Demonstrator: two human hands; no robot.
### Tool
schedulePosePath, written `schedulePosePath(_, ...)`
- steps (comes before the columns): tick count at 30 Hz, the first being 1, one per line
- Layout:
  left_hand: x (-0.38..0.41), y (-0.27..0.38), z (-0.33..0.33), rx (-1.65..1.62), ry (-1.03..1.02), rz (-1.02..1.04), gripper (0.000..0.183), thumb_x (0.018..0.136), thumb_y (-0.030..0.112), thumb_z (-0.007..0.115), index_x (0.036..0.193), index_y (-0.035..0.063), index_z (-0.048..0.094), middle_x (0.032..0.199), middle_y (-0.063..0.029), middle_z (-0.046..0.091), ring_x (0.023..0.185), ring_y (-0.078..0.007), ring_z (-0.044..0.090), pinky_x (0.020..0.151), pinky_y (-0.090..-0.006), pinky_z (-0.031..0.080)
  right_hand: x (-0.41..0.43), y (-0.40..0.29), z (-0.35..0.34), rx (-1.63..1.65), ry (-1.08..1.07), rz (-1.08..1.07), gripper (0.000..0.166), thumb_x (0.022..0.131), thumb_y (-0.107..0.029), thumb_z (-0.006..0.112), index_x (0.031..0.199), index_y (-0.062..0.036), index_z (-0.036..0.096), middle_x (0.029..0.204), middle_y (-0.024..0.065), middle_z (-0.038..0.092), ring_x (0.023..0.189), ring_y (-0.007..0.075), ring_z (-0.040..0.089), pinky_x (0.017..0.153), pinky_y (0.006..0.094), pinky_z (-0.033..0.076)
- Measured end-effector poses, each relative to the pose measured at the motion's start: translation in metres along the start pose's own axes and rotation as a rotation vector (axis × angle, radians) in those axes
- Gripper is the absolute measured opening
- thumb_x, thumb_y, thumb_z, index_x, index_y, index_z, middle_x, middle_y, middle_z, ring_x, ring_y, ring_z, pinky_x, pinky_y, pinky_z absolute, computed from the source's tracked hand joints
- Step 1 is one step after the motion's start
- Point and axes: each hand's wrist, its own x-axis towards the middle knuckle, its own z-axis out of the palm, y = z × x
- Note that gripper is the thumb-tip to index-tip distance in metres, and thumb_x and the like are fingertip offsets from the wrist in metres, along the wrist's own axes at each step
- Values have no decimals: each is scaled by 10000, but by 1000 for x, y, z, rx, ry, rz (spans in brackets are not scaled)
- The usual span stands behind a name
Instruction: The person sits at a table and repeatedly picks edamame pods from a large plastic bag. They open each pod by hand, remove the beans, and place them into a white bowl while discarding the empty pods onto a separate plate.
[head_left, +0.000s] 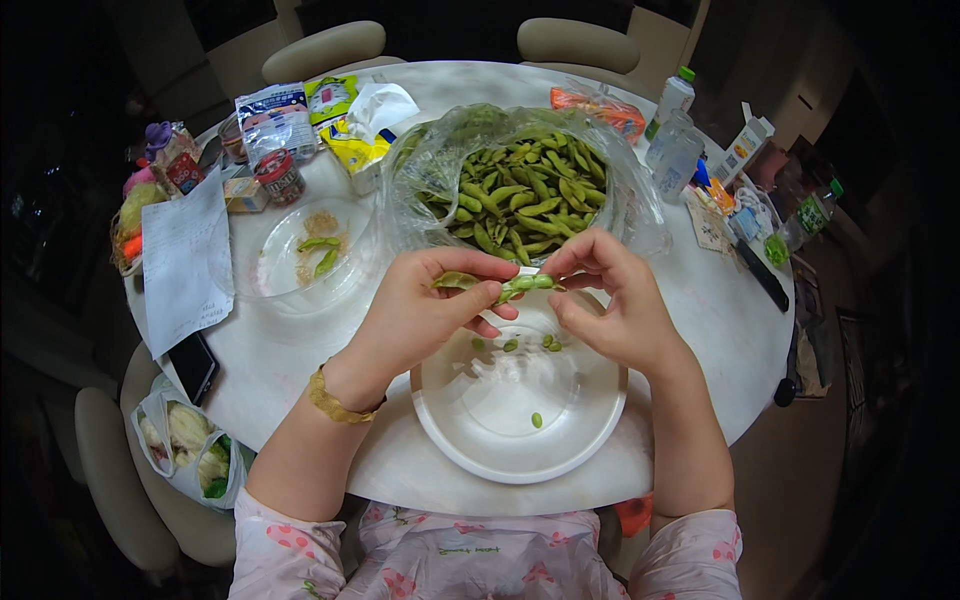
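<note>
An opened green soybean pod (527, 284), its beans showing, is held between my two hands above a white basin. My left hand (439, 300) pinches it between thumb and fingers, with an empty-looking piece of pod (455, 280) lying across that hand. At the pod's other end are the fingertips of my right hand (619, 307). Several loose beans (536, 420) lie inside the white basin (517, 474). Just beyond my hands, a clear plastic bag (420, 187) lies open, full of unshelled pods (525, 187). Left of it, a transparent bowl (247, 289) contains pod shells (325, 261).
A paper sheet (184, 262), phone (193, 367), candy jar (279, 178) and snack packets (277, 124) crowd the round table's left. Along the right are bottles (673, 101), a carton (742, 150) and a black-handled knife (761, 277). A bag of vegetables (191, 450) rests on a chair.
</note>
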Motion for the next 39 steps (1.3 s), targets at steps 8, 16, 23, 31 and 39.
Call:
schedulePosePath(8, -1, -7, 5, 124, 6, 52, 246, 961, 32, 650, 1192, -50, 658, 1101, -124, 709, 949, -190, 718, 752, -287, 614, 0, 4, 8, -11, -46, 147, 183, 882, -126, 773, 993, -9, 686, 858, 25, 696, 760, 85, 654, 665, 240, 534)
schedulePosePath(16, 0, -13, 9, 168, -3, 139, 228, 951, -23, 628, 1172, -68, 664, 1068, -115, 721, 963, -163, 714, 835, -270, 593, -1, 3, 5, -10, -97, 249, 108, 900, -66, 743, 967, 6, 697, 844, 18, 707, 747, 56, 636, 661, 216, 518)
schedulePosePath(23, -1, -12, 9, 165, -41, 90, 257, 945, -66, 604, 1199, -69, 642, 1128, -127, 703, 1028, -182, 697, 902, -288, 584, -1, -1, 5, -41, -151, 230, 106, 878, -8, 717, 975, 18, 685, 878, 28, 706, 771, 71, 646, 679, 223, 540)
schedulePosePath(31, -1, -12, 8, 199, -58, 94, 265, 944, -69, 586, 1204, -66, 639, 1127, -116, 703, 1026, -185, 705, 882, -286, 590, -3, -1, 8, -78, -130, 177, 129, 849, -49, 712, 960, 1, 669, 864, 59, 707, 793, 122, 668, 712, 284, 531)
schedulePosePath(39, -1, -10, 7, 190, 11, 31, 234, 948, -55, 597, 1181, -63, 624, 1098, -121, 706, 980, -194, 726, 806, -276, 604, 0, 1, 8, -484, -103, -308, 173, 796, -44, 732, 962, -72, 689, 886, 85, 636, 818, 278, 655, 694, 372, 536)
